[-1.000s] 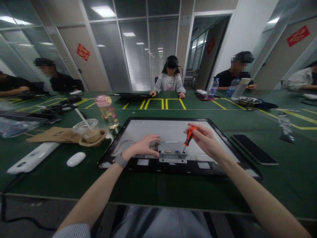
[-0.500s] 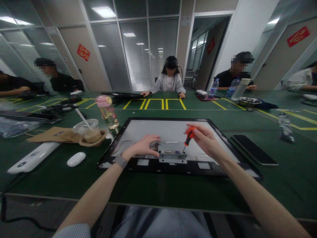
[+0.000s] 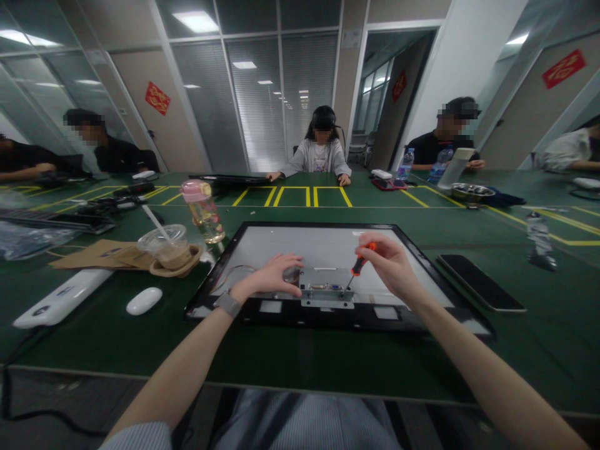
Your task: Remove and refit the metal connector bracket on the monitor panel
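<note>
A flat display panel (image 3: 262, 240) with a black frame and pale grey back lies on the green table before me. A metal bracket (image 3: 323, 302) with connector ports sits by its near edge. My left hand (image 3: 274, 275) has thumb and fingers curved round the bracket's left end, holding it. In my right hand (image 3: 391, 262) is a screwdriver (image 3: 360, 262) with a red and black handle, tilted, gripped near the handle's top. Its tip meets the right part of the bracket, by a port; whether a screw is under it I cannot make out.
Left of the panel are a pink-lidded bottle (image 3: 202, 212), a plastic cup (image 3: 166, 244) with a straw, a white mouse (image 3: 144, 300) and a white power strip (image 3: 60, 300). A black phone (image 3: 480, 284) lies to the right. Several people sit across the table.
The screwdriver's handle leans further right, and my right hand has shifted slightly right with it. My left hand and the bracket have stayed put.
</note>
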`<state>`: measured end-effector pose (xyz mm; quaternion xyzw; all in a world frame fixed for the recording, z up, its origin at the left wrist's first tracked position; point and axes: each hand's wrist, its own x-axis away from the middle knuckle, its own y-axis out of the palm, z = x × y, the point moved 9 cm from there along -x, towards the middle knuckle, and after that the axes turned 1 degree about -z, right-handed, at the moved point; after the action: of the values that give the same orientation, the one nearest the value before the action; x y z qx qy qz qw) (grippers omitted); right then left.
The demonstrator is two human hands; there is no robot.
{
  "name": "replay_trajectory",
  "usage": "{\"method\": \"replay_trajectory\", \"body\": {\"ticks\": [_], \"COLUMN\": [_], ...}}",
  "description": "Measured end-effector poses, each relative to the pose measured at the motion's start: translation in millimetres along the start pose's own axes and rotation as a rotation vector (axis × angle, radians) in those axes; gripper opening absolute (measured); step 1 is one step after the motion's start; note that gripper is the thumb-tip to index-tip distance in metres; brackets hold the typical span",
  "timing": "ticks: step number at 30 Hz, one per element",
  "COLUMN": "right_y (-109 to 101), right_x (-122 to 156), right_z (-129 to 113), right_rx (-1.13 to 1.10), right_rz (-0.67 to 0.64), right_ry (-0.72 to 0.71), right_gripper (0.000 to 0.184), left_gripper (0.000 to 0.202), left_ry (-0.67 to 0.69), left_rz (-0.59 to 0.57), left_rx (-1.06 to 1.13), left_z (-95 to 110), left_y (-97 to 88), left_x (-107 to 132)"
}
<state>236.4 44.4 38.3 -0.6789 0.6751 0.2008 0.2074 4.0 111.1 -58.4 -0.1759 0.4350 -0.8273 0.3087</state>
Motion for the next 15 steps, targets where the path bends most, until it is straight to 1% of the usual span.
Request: {"method": "replay_trajectory", "body": {"ticks": [2,3,4,7,9,11,14,15], "right_y": [-4.7,-5.4,-5.3,-1.4,0.2,-3.2,-9.4,-9.6], "right_x": [1.0,1.2,1.1,-0.4,-1.2,-2.2,-2.7,-2.5], "right_z": [-6.1,-6.8,-5.5,4.2,8.1,6.4,-2.9,-5.2], "right_rx": [0.121,0.151,0.146,0.001,-0.039,0.012,0.137,0.172], "right_rz": [0.055,0.058,0.046,-0.052,-0.097,-0.076,-0.006,0.0], "right_ry": [-0.083,-0.099,-0.096,-0.009,0.042,0.041,-0.033,-0.055], "right_gripper": [0.004,0.006,0.011,0.029,0.032,0.028,0.01,0.009], "left_gripper": [0.076,0.076,0.076,0.075,0.076,0.075,0.075,0.076], "left_ry": [0.003,0.002,0.001,-0.005,-0.002,-0.002,-0.002,0.0], "left_rz": [-0.001,-0.002,-0.004,-0.011,-0.008,-0.001,-0.003,-0.007], "left_rx": [-0.002,-0.004,-0.006,-0.015,-0.018,-0.019,-0.02,-0.021], "left_z": [0.9,1.3,1.5,2.1,2.5,2.5,2.3,2.2], "left_y": [0.0,0.0,-0.1,0.1,-0.1,-0.4,0.0,0.5], "left_x": [-0.1,-0.2,-0.2,-0.3,-0.2,-0.1,0.0,-0.1]}}
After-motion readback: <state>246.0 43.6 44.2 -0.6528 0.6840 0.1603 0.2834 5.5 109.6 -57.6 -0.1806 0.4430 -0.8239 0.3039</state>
